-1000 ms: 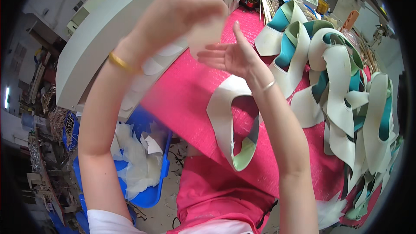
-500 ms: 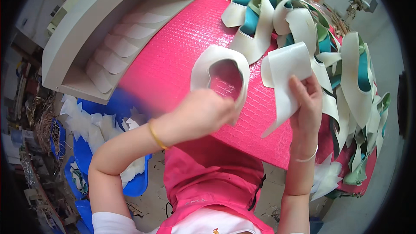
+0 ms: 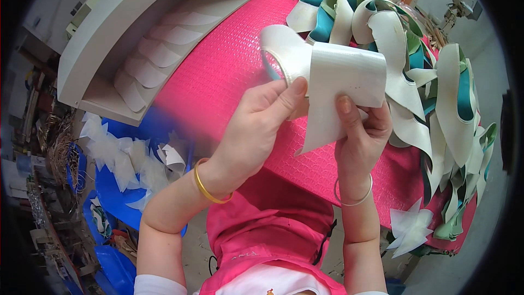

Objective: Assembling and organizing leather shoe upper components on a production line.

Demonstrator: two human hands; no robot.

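Observation:
Both hands hold one cream curved leather-like shoe piece [image 3: 333, 76] above the pink textured table mat [image 3: 229, 71]. My left hand [image 3: 256, 131] pinches its left part, thumb lying across the front of the piece, a gold bangle on the wrist. My right hand [image 3: 360, 131] grips its lower right part, thumb on the front face, a thin silver bangle on the wrist. The piece's looped end curls up at the left top.
A heap of cream and teal cut shoe pieces [image 3: 431, 71] covers the table's right side. A grey curved shelf [image 3: 125, 33] at left holds a row of white cut shapes [image 3: 153, 60]. A blue bin [image 3: 120, 180] with white scraps sits on the floor at left. White scraps [image 3: 409, 229] lie at the table's near right corner.
A second ago both hands were raised toward the shelf at left. Since then they came together over the mat, and the left hand has taken hold of the cream piece beside the right.

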